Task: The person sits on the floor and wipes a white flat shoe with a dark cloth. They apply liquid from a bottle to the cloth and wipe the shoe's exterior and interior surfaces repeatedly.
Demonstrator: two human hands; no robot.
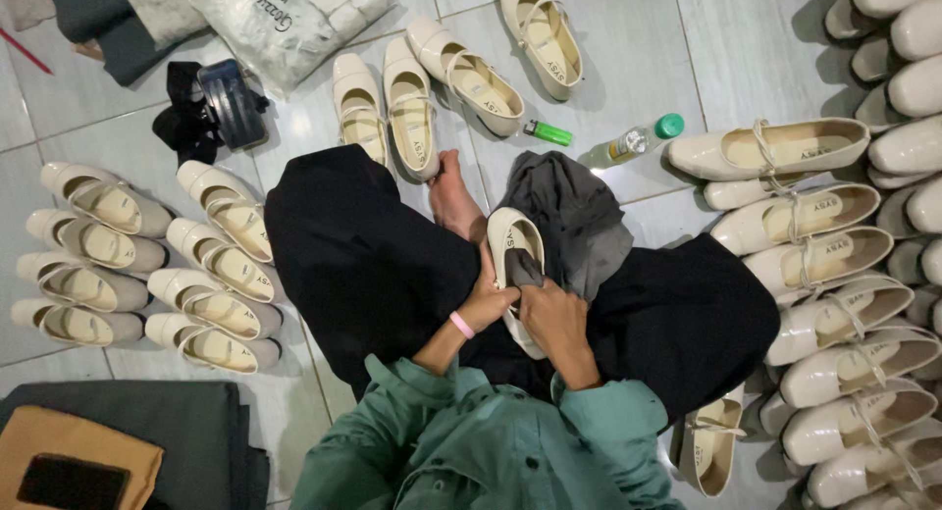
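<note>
- Head view: a cream shoe [512,250] is held over the lap, toe pointing away, between the two knees covered in black cloth.
- The left hand [488,301] is wrapped around the shoe's left side near the heel, fingers curled closed on its edge; a pink wristband [461,325] is worn on that wrist.
- The right hand [554,321] is bent at the wrist, and its fingertips are pinched on a fold of the dark grey cloth [574,216], which is pressed against the shoe's inner edge.
- The rest of that cloth is draped over the right knee.
- Both forearms are drawn in close to the body, sleeved in green.
- A bare foot [453,191] is seen just beyond the shoe.
- On the tiled floor [628,49], rows of matching cream shoes are laid out left, ahead and right.
- A green lighter [547,131] and a small green-capped bottle [633,142] lie near each other ahead.
- What lies under the right palm probably cannot be told, as it is hidden.
</note>
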